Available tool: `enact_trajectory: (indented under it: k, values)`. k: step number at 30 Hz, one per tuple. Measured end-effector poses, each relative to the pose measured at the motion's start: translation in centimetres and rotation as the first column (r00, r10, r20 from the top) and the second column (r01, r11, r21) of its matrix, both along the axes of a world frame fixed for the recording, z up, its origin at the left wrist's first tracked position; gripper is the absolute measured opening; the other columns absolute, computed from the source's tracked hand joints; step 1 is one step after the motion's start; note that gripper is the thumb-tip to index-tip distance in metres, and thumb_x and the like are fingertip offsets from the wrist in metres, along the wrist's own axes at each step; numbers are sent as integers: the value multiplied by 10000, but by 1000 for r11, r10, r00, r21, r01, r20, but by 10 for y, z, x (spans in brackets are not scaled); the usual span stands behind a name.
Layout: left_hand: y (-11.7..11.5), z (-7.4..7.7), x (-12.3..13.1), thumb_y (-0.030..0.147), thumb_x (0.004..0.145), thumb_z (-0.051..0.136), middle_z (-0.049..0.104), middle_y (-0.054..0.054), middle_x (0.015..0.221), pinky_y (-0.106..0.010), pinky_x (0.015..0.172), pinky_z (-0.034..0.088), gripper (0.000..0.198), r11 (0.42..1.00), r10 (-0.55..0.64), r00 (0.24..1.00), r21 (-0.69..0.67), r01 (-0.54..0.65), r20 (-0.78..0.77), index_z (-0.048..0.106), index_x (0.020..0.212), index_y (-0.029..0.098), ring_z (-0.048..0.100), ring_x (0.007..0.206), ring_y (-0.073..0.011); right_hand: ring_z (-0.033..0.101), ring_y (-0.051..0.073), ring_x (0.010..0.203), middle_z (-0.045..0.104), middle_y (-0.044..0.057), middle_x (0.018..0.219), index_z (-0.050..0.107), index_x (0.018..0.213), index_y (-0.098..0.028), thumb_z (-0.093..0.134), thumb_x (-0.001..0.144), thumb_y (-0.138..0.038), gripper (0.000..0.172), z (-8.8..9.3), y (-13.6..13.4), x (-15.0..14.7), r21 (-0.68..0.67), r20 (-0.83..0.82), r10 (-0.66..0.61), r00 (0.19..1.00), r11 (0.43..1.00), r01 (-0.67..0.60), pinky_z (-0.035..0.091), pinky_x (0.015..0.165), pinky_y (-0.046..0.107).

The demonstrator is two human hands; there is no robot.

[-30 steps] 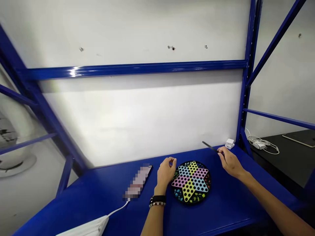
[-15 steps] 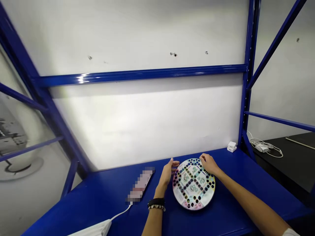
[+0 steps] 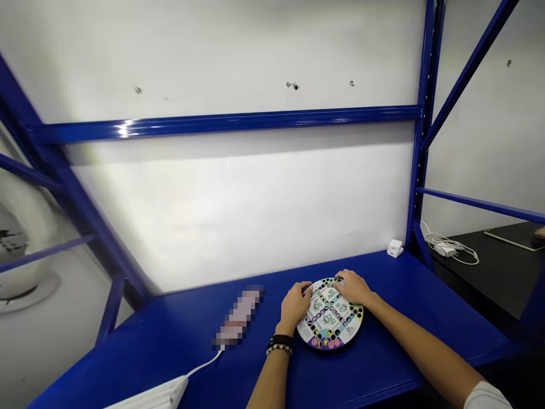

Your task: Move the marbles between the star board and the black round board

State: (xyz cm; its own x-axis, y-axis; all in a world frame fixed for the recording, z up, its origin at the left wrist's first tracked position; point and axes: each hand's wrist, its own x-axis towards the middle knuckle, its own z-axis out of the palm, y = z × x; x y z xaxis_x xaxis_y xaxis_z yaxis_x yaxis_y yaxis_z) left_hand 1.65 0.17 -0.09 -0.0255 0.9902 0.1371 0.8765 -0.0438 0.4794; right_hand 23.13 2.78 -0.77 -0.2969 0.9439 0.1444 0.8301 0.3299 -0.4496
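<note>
A round game board [image 3: 330, 321] lies on the blue shelf top [image 3: 179, 352], showing a pale printed face with a ring of coloured dots and black holes. My left hand [image 3: 295, 303] rests on its left rim, fingers curled over the edge. My right hand [image 3: 351, 286] lies on the far part of the board, fingers bent down onto it. A black strap and a bead bracelet sit on my left wrist.
A blurred flat object [image 3: 238, 318] lies left of the board with a white cable running to a white block [image 3: 162, 392] at the near left. A small white adapter [image 3: 395, 248] sits at the back right corner. Blue rack posts frame the shelf; a black table [image 3: 489, 272] with cables stands at the right.
The star-patterned face of the board from a second ago has given way to the pale printed face. My right hand came from the far right onto the board, and my left hand closed onto its rim.
</note>
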Motion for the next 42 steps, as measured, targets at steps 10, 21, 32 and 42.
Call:
enact_trajectory:
  k: [10,21,32,42]
  values:
    - [1,-7,1,538,913,410,543,-54,1393,-461,1004,376,538,984,-177,969,-35,174,-174,477,1400,320,475,1246,-307,271,331,1373,368,140,1513,535,1365,-192,405,914,-552,592,4,-8,5,-23,63,76,995,997,-75,224,1090,494]
    - [0,-5,6,435,893,480,636,-76,1234,-364,937,429,431,994,-105,991,16,107,-82,598,1265,252,574,1135,-265,269,296,1402,386,111,1520,454,1435,-192,433,894,-546,647,-5,-5,13,-173,-71,55,996,983,-67,195,1129,486]
    - [-4,7,10,431,872,470,732,-67,959,-316,744,462,289,989,125,990,-71,-130,-69,679,894,233,670,935,-256,324,295,1370,464,114,1460,513,1378,-201,483,875,-508,590,-8,-5,14,-151,-138,38,990,987,-59,218,1114,480]
    - [-10,18,12,443,865,497,726,-62,902,-290,694,448,278,989,149,989,-3,-149,24,661,834,220,668,880,-231,583,255,1172,654,101,1239,640,1201,-192,580,823,-409,440,-17,1,12,-88,-469,-60,881,996,20,406,1030,387]
